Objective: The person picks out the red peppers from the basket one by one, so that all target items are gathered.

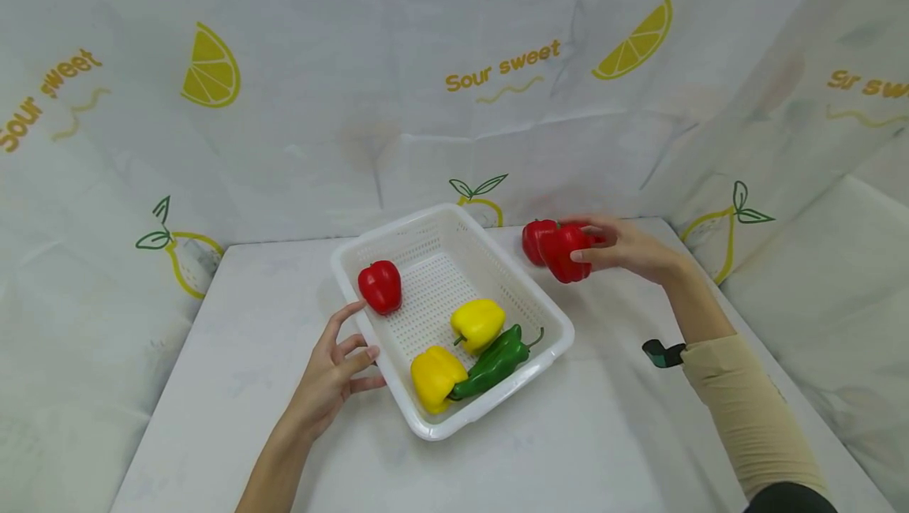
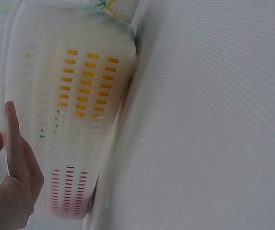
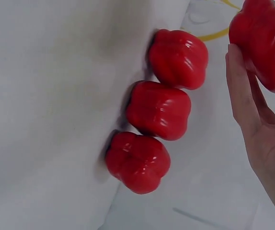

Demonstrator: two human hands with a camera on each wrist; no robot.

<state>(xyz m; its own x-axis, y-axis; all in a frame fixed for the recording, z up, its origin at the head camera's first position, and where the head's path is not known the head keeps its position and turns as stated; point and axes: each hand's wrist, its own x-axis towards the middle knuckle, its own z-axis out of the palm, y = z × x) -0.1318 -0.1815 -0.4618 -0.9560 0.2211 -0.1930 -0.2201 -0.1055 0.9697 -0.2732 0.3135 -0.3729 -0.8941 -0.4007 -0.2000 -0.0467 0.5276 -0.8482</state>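
Observation:
My right hand grips a red bell pepper, lifted above the table in the right wrist view. Three more red bell peppers stand in a row beside it; in the head view the held pepper and hand mostly hide them. At the left side of a white plastic basket, my left hand holds the rim, thumb over the edge and fingers along the outer wall. Inside the basket lie a red bell pepper, two yellow bell peppers and a long green pepper.
The basket stands at an angle on a white table. A pale curtain printed with lemons rises behind the table and along its sides. A dark strap sticks out near the right sleeve.

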